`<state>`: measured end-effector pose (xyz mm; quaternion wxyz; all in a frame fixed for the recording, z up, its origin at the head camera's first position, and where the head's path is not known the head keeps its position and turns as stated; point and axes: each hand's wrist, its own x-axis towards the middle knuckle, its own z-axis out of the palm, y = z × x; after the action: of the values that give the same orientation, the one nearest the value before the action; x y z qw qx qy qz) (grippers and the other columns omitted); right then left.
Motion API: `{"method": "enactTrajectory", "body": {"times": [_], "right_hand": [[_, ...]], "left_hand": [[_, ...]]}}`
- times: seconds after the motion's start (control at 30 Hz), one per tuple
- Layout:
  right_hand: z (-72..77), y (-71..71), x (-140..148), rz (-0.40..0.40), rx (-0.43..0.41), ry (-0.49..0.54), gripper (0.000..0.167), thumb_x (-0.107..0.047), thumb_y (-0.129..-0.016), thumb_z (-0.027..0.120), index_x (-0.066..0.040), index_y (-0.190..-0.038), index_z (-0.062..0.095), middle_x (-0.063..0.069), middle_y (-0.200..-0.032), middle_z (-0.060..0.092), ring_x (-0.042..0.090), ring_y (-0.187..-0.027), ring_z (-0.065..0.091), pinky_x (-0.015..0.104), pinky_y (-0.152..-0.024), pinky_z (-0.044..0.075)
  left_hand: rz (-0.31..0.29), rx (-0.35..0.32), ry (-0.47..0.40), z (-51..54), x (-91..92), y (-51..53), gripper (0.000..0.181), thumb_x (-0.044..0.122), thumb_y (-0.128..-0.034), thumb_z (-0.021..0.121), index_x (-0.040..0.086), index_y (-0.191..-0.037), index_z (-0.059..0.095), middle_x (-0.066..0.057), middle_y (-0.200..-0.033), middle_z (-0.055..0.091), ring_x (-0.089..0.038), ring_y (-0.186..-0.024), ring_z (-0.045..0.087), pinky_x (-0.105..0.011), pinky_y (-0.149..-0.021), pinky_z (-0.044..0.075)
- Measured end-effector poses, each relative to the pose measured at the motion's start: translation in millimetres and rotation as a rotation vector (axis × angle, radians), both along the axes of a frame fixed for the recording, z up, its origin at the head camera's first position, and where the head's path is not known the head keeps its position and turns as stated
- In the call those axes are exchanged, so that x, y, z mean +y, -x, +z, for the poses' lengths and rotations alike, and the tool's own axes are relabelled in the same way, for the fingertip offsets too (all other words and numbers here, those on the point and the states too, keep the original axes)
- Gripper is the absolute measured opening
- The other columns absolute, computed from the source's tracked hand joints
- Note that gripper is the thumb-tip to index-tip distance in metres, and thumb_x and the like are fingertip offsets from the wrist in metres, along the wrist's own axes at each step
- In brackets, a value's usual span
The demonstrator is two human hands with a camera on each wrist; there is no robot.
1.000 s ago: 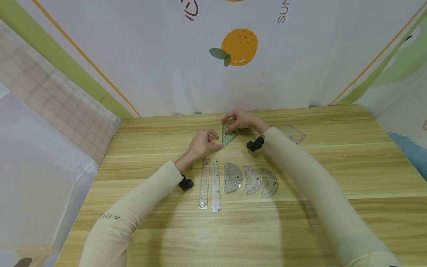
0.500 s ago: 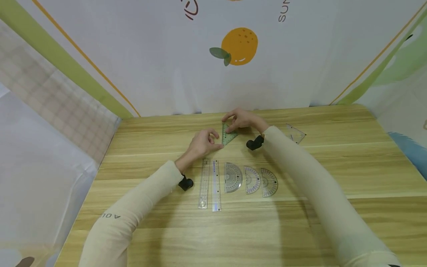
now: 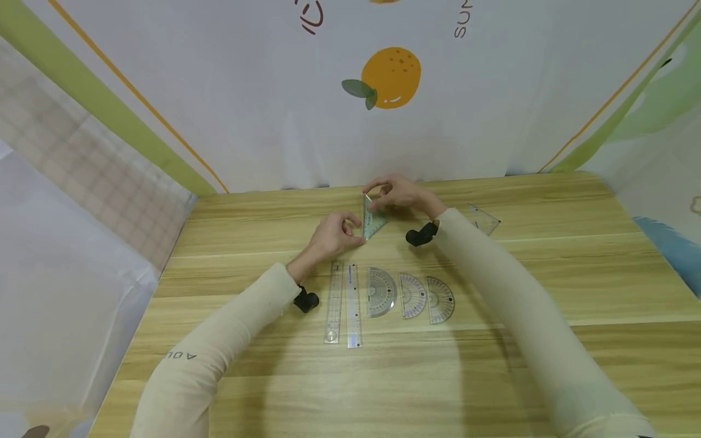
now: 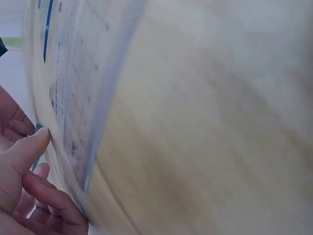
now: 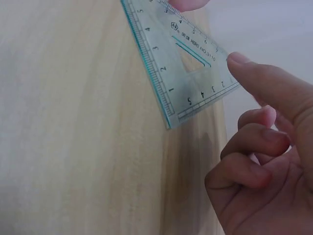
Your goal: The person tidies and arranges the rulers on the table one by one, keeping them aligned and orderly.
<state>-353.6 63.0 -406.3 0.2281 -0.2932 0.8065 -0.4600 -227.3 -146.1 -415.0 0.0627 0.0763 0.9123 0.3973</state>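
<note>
A green-tinted clear set square (image 3: 373, 222) stands tilted between my hands near the far side of the table. My right hand (image 3: 402, 193) pinches its far corner with thumb and index finger. At the near corner, my left hand (image 3: 330, 236) holds it with the thumb tip, the other fingers curled behind. Printed scales and a small triangular cut-out show on the set square (image 5: 181, 95) in the right wrist view, where the right thumb touches its edge. In the left wrist view only a teal sliver of it appears by the left thumb (image 4: 29, 147).
On the wooden table (image 3: 383, 389), two clear rulers (image 3: 333, 307) lie side by side in front of my hands. Three clear protractors (image 3: 381, 293) continue that row to the right. Another clear set square (image 3: 485, 220) lies beyond my right forearm. A printed cloth (image 3: 263, 121) hangs behind the table.
The set square has tipped up slightly, its far corner raised with the right fingers, and it looks paler. My left hand has barely moved.
</note>
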Motion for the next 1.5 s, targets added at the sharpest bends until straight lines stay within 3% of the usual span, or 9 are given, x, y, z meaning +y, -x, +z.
{"method": "enactTrajectory", "body": {"times": [0.13, 0.53, 0.9, 1.17, 1.27, 1.5], "right_hand": [[0.0, -1.4, 1.0, 0.005, -0.049, 0.053, 0.048, -0.006, -0.091, 0.078, -0.007, -0.137, 0.061, 0.010, -0.069, 0.054, 0.012, -0.053, 0.034, 0.026, -0.054, 0.030], [-6.1, -0.2, 2.2, 0.051, -0.126, 0.148, 0.055, 0.001, -0.090, 0.076, -0.002, -0.140, 0.053, 0.004, -0.068, 0.050, 0.012, -0.054, 0.035, 0.025, -0.053, 0.031], [-7.1, -1.0, 0.3, 0.026, -0.085, 0.213, 0.045, -0.003, -0.093, 0.075, 0.002, -0.134, 0.058, 0.007, -0.077, 0.053, 0.018, -0.062, 0.038, 0.030, -0.060, 0.034], [-1.3, -5.9, -2.4, -0.021, -0.001, 0.124, 0.018, -0.014, -0.094, 0.075, -0.004, -0.109, 0.073, 0.008, -0.088, 0.058, 0.018, -0.076, 0.045, 0.031, -0.067, 0.038], [1.1, -6.6, -2.4, -0.037, 0.039, 0.097, 0.016, -0.016, -0.095, 0.074, -0.004, -0.105, 0.076, 0.008, -0.096, 0.063, 0.019, -0.082, 0.046, 0.032, -0.070, 0.038], [10.2, -10.1, -2.4, -0.061, 0.086, 0.119, 0.012, -0.014, -0.093, 0.076, -0.004, -0.098, 0.078, 0.006, -0.078, 0.055, 0.015, -0.065, 0.038, 0.028, -0.060, 0.034]], "left_hand": [[-0.021, 0.001, -0.016, -1.0, 0.3, 0.2, 0.030, 0.011, -0.0855, 0.084, 0.005, -0.111, 0.071, -0.004, -0.075, 0.063, -0.014, -0.062, 0.053, -0.028, -0.058, 0.042], [-0.032, -0.006, -0.009, 0.2, 3.8, 0.1, 0.022, 0.010, -0.0862, 0.082, 0.003, -0.105, 0.073, -0.003, -0.074, 0.061, -0.012, -0.061, 0.050, -0.026, -0.056, 0.039], [-0.102, 0.016, -0.034, -0.4, 6.3, 1.2, 0.013, 0.002, -0.0843, 0.077, -0.002, -0.095, 0.071, 0.000, -0.065, 0.055, -0.009, -0.056, 0.046, -0.023, -0.056, 0.039], [-0.101, 0.015, -0.043, 1.9, 6.2, -1.2, 0.010, -0.002, -0.0848, 0.074, -0.002, -0.092, 0.069, 0.000, -0.065, 0.054, -0.009, -0.058, 0.047, -0.023, -0.058, 0.041], [-0.109, 0.017, -0.055, 1.2, 5.9, -2.0, 0.008, -0.002, -0.0860, 0.075, -0.003, -0.090, 0.068, 0.000, -0.064, 0.052, -0.008, -0.056, 0.045, -0.022, -0.056, 0.039], [-0.165, 0.058, -0.066, 2.3, 9.9, -2.8, 0.006, 0.000, -0.0888, 0.072, -0.003, -0.084, 0.070, 0.002, -0.061, 0.049, -0.007, -0.053, 0.042, -0.021, -0.053, 0.035]]}}
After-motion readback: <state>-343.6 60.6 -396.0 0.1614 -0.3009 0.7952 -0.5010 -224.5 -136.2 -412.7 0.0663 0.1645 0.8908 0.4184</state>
